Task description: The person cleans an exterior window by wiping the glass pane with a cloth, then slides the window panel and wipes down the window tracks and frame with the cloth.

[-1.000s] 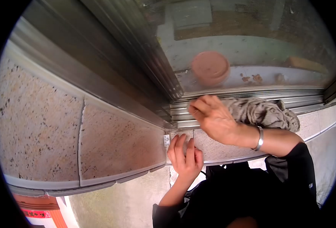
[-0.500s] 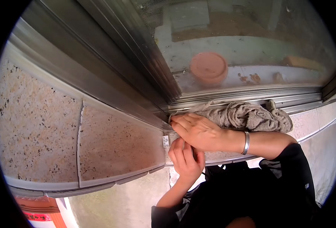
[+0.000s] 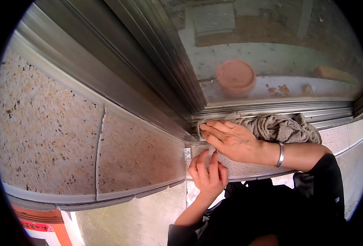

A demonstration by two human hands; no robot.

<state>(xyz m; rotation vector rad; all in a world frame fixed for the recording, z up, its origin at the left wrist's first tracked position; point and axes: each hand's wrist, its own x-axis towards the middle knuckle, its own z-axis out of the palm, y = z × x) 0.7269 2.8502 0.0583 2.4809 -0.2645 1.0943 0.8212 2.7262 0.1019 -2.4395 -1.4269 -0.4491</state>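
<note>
A gray-brown cloth (image 3: 277, 127), thin and wrinkled, lay along the metal track (image 3: 333, 116) at the foot of a window. Its right part was bunched into thick, twisted folds; its left part flattened out toward the corner by the upright window frame (image 3: 157, 86). Behind the glass stood a round pinkish object (image 3: 236, 76).

A second earlier, the right hand was raised over uncovered track, with the cloth to its right; now the cloth's left end reached the corner under that hand. Half a second earlier, the two hands overlapped; now the left sat a little lower, near the right.

The right hand (image 3: 232, 141) (the one with a silver bracelet (image 3: 281, 154) at the wrist) was spread rather flat, back upward, its fingers nearly straight and resting on the cloth's end. The left hand (image 3: 208, 176) was half open over the speckled stone sill (image 3: 335, 140), fingers parted and loosely bent; whether its palm covered anything could not be told.
</note>
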